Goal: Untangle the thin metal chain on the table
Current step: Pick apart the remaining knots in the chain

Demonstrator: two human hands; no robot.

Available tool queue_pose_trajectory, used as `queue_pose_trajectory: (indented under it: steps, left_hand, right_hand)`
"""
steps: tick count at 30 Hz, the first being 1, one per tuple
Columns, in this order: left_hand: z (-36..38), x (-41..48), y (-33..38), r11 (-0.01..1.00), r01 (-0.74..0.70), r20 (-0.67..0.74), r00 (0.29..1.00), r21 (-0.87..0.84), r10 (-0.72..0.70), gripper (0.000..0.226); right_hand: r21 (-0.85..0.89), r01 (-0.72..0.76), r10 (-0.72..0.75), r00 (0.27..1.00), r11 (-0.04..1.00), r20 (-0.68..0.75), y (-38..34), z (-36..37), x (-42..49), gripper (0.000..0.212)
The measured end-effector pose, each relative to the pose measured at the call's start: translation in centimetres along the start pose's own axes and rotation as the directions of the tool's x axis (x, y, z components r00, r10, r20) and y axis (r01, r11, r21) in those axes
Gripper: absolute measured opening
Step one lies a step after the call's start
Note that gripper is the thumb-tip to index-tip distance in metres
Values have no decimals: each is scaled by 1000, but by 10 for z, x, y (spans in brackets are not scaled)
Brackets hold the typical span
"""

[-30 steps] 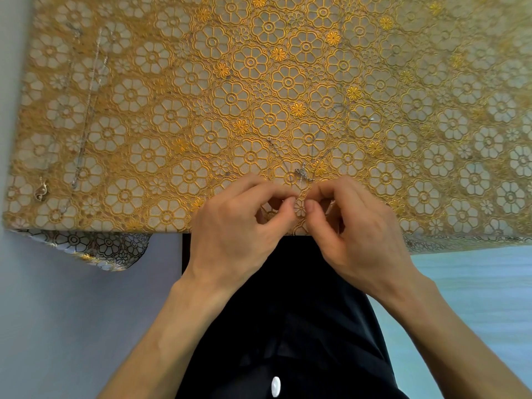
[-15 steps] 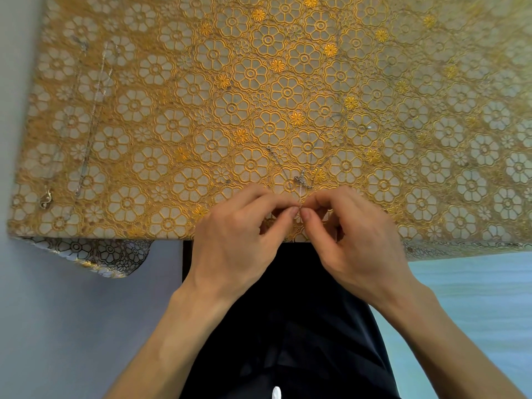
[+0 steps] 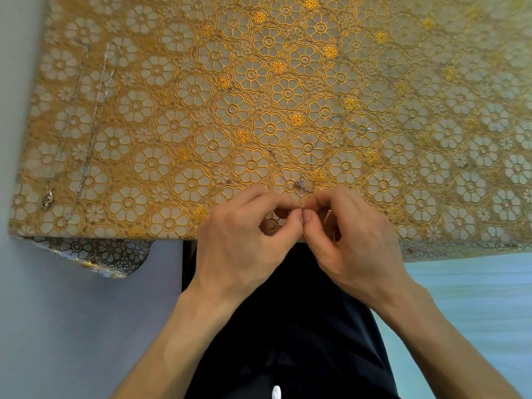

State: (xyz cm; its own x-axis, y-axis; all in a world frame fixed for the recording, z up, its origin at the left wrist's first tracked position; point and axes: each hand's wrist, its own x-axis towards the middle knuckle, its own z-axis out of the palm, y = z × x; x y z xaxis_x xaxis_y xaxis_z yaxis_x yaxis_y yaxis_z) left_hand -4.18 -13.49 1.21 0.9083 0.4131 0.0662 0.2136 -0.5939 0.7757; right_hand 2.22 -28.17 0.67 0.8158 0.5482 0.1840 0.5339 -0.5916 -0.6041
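The thin metal chain (image 3: 303, 184) is not yet untangled, as far as can be judged: a small knotted cluster of links is seen on the desk (image 3: 172, 125), just beyond the fingertips, near the near edge and about midway across. From that cluster loose strands are laid out over the flowered cloth, one running to the far left for a short way and a longer one to the far right, where a bright end is seen. These free lengths suggest that part of the work is done, while the knot itself is left to be opened. The left hand (image 3: 241, 243) and the right hand (image 3: 354, 243) are brought together over the desk edge, thumbs touching tip to tip and forefingers curled over them. A short run of the chain appears to be pinched by each hand, though the held links are hidden by the fingers. Two other chains (image 3: 95, 122) are laid out straight well apart at the far left.
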Motion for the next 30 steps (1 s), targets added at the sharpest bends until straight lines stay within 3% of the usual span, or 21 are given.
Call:
queue_pose_trajectory:
  steps: [6, 12, 15, 18, 23, 30]
  left_hand:
    - [1, -1, 2, 1000, -5, -23, 1000, -5, 5, 6]
    - [9, -9, -6, 971, -217, -175, 957, 102, 232, 8]
    - [12, -9, 0, 994, -110, -189, 975, 27, 113, 7]
    - [10, -6, 6, 996, 22, -119, 992, -85, -32, 8]
    - [3, -3, 6, 988, 60, -52, 996, -145, -68, 8]
    - [1, -2, 3, 989, 61, -35, 997, -137, -67, 9]
  right_hand:
    - [101, -86, 83, 996, 991, 39, -2, -1, 0, 17]
    - [321, -327, 278, 941, 889, 191, -6, -4, 3, 7]
    - [419, -393, 328, 918, 818, 221, -8, -5, 2, 9]
    - [423, -392, 339, 920, 817, 198, -11, -5, 1, 9]
    - [545, -493, 416, 869, 679, 269, -11, -5, 2, 4]
    - [373, -324, 313, 945, 869, 91, -13, -10, -3, 6]
